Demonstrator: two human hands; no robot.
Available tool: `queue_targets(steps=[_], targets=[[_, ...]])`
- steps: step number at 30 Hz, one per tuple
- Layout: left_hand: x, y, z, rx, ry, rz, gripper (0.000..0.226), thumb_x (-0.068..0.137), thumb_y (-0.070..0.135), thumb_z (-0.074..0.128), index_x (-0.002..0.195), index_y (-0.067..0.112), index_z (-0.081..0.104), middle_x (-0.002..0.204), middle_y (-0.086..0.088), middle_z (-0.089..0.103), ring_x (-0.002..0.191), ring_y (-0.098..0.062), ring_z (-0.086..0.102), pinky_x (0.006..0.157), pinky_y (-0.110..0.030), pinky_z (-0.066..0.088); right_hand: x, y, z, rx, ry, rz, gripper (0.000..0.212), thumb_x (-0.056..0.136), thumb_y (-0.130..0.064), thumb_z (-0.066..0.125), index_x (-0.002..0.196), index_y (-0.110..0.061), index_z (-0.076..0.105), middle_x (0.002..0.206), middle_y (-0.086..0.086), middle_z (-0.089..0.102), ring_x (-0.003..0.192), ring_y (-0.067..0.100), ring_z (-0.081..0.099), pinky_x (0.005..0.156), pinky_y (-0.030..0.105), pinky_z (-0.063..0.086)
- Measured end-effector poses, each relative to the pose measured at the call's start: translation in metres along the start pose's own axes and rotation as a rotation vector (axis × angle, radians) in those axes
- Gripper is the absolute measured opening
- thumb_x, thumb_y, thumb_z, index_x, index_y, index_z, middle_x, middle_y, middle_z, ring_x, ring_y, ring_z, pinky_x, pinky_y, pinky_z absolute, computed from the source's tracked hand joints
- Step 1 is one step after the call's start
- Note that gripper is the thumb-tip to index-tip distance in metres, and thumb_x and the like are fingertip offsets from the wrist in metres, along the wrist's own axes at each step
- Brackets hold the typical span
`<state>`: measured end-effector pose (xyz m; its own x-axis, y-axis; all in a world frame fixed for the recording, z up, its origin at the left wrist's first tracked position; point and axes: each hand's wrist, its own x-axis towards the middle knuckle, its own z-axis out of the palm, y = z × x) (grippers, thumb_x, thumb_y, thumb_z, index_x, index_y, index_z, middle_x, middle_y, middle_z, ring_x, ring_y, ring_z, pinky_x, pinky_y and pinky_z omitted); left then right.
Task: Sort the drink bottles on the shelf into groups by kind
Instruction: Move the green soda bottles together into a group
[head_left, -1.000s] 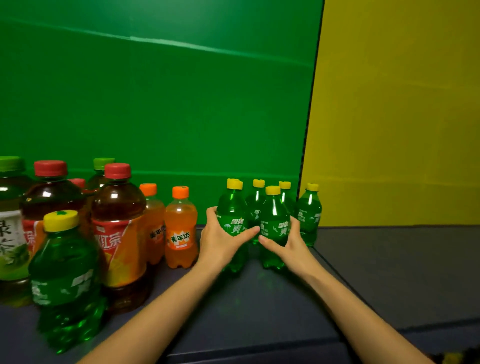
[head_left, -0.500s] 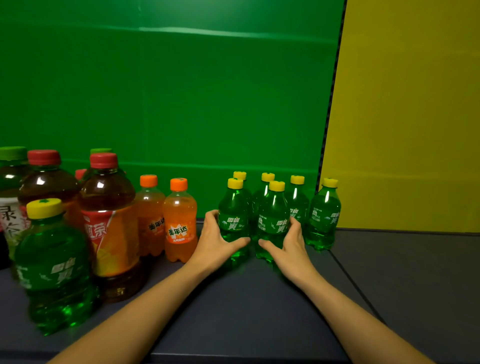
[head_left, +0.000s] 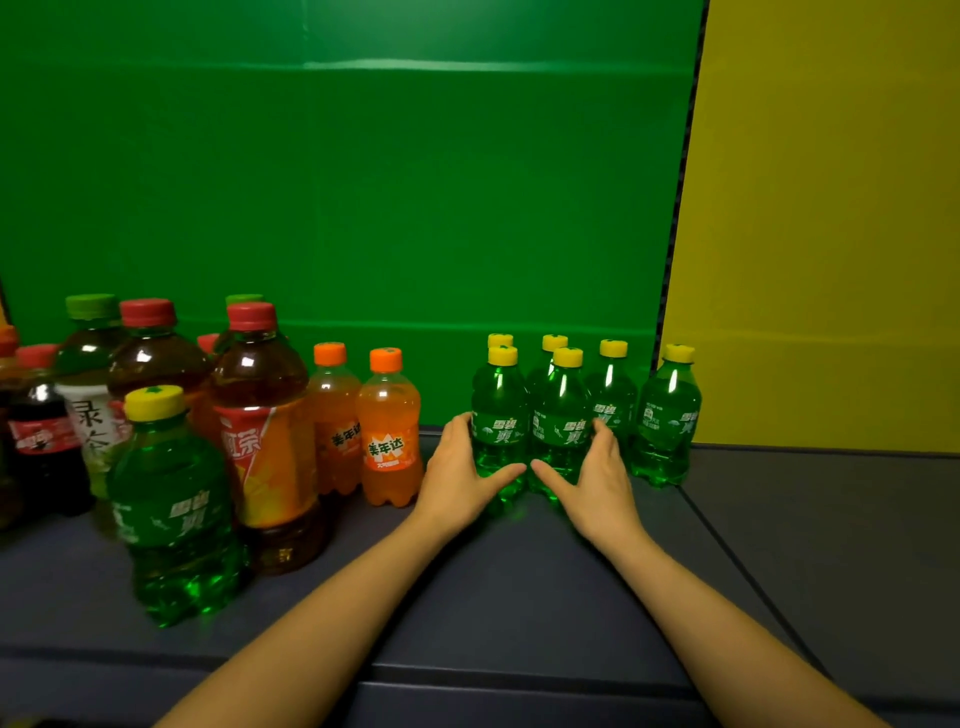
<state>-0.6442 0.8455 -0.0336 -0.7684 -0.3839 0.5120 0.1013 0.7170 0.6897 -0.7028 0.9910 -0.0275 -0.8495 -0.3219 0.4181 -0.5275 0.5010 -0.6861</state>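
- The left hand (head_left: 460, 480) is wrapped round the left front green bottle (head_left: 497, 410). The fingers are curled along its left side and the thumb is laid across its lower front, so this grip is closed on the bottle.
- The right hand (head_left: 595, 480) is set in mirror fashion on the right front green bottle (head_left: 563, 415), with the fingers curled along its right side and the thumb laid low across its front. This grip, too, is filled by its bottle.
- The two thumb tips are seen close together, just apart, near the bottles' bases.
- Both held bottles are stood upright on the dark shelf (head_left: 519, 587), side by side and touching, each topped by a yellow cap.
- Three more small green bottles (head_left: 613, 387) are lined up just behind them.
- A sixth small green bottle (head_left: 670, 415) is placed a little to the right, apart from the group, in front of the seam between the green panel (head_left: 363, 182) and the yellow panel (head_left: 831, 208).
- Two orange soda bottles (head_left: 389, 431) are stood upright together just left of the left hand.
- Further left, a mixed cluster is crowded together: red-capped tea bottles (head_left: 260, 415), a green-capped tea bottle (head_left: 91, 384) and a cola bottle (head_left: 39, 431).
- A large green soda bottle (head_left: 171, 499) is placed at the front of that cluster.
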Motion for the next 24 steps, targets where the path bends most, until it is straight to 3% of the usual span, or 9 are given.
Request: queue_targets(steps=[3, 6, 8, 10, 13, 19, 21, 24], targets=[[-0.010, 0.011, -0.011, 0.087, -0.008, -0.009, 0.078, 0.076, 0.036, 0.072, 0.136, 0.007, 0.031, 0.133, -0.008, 0.040, 0.126, -0.019, 0.040, 0.105, -0.028, 0.033, -0.008, -0.008, -0.007, -0.001, 0.086, -0.036, 0.086, 0.082, -0.033, 0.067, 0.145, -0.005, 0.015, 0.150, 0.012, 0.021, 0.138, 0.029, 0.022, 0.110, 0.036, 0.023], [-0.032, 0.021, -0.036, 0.180, 0.052, 0.115, 0.051, 0.080, 0.035, 0.068, 0.123, 0.013, 0.049, 0.123, -0.002, 0.050, 0.115, -0.017, 0.049, 0.098, -0.032, 0.041, -0.025, -0.021, -0.019, 0.049, 0.253, -0.186, 0.069, 0.083, -0.016, 0.066, 0.139, -0.005, 0.028, 0.148, 0.011, 0.021, 0.136, 0.026, 0.024, 0.108, 0.028, 0.020], [-0.053, 0.027, -0.059, 0.214, 0.098, 0.187, 0.030, 0.082, 0.036, 0.065, 0.107, 0.020, 0.060, 0.108, 0.006, 0.059, 0.099, -0.012, 0.058, 0.085, -0.036, 0.049, -0.039, -0.034, -0.022, 0.147, 0.283, -0.299, 0.057, 0.083, -0.006, 0.063, 0.134, -0.007, 0.035, 0.141, 0.007, 0.030, 0.130, 0.022, 0.033, 0.109, 0.030, 0.027], [-0.076, 0.032, -0.083, 0.194, 0.135, 0.218, 0.019, 0.081, 0.038, 0.063, 0.092, 0.023, 0.064, 0.092, 0.011, 0.064, 0.083, -0.007, 0.061, 0.075, -0.036, 0.052, -0.054, -0.051, -0.017, 0.253, 0.209, -0.357, 0.049, 0.084, -0.002, 0.059, 0.128, -0.014, 0.041, 0.128, -0.002, 0.037, 0.118, 0.013, 0.043, 0.101, 0.026, 0.037], [-0.110, 0.032, -0.120, 0.106, 0.193, 0.218, 0.024, 0.077, 0.045, 0.056, 0.079, 0.022, 0.065, 0.077, 0.011, 0.065, 0.071, -0.007, 0.061, 0.065, -0.033, 0.051, -0.076, -0.083, -0.001, 0.369, 0.056, -0.419, 0.039, 0.086, -0.001, 0.057, 0.116, -0.024, 0.046, 0.116, -0.007, 0.046, 0.104, 0.000, 0.050, 0.089, 0.007, 0.039], [-0.165, -0.014, -0.208, 0.098, 0.435, 0.091, 0.026, 0.077, 0.047, 0.058, 0.069, 0.023, 0.064, 0.064, 0.007, 0.064, 0.057, -0.010, 0.061, 0.055, -0.033, 0.050, -0.117, -0.147, 0.058, 0.527, -0.170, -0.475, 0.036, 0.086, -0.010, 0.061, 0.111, -0.033, 0.047, 0.117, -0.013, 0.052, 0.105, -0.003, 0.052, 0.086, 0.008, 0.043], [-0.177, -0.036, -0.236, 0.169, 0.507, 0.041, 0.020, 0.079, 0.046, 0.061, 0.073, 0.026, 0.062, 0.068, 0.008, 0.064, 0.061, -0.006, 0.061, 0.059, -0.033, 0.050, -0.126, -0.165, 0.079, 0.537, -0.205, -0.464, 0.041, 0.086, -0.014, 0.062, 0.115, -0.035, 0.043, 0.119, -0.020, 0.046, 0.108, -0.006, 0.049, 0.086, 0.004, 0.040], [-0.187, -0.069, -0.275, 0.302, 0.605, 0.011, 0.018, 0.080, 0.032, 0.065, 0.094, 0.021, 0.060, 0.089, 0.009, 0.064, 0.085, -0.011, 0.063, 0.073, -0.026, 0.049, -0.137, -0.185, 0.105, 0.480, -0.162, -0.445, 0.054, 0.084, -0.018, 0.065, 0.124, -0.035, 0.034, 0.122, -0.019, 0.039, 0.112, -0.009, 0.044, 0.088, 0.000, 0.036]])
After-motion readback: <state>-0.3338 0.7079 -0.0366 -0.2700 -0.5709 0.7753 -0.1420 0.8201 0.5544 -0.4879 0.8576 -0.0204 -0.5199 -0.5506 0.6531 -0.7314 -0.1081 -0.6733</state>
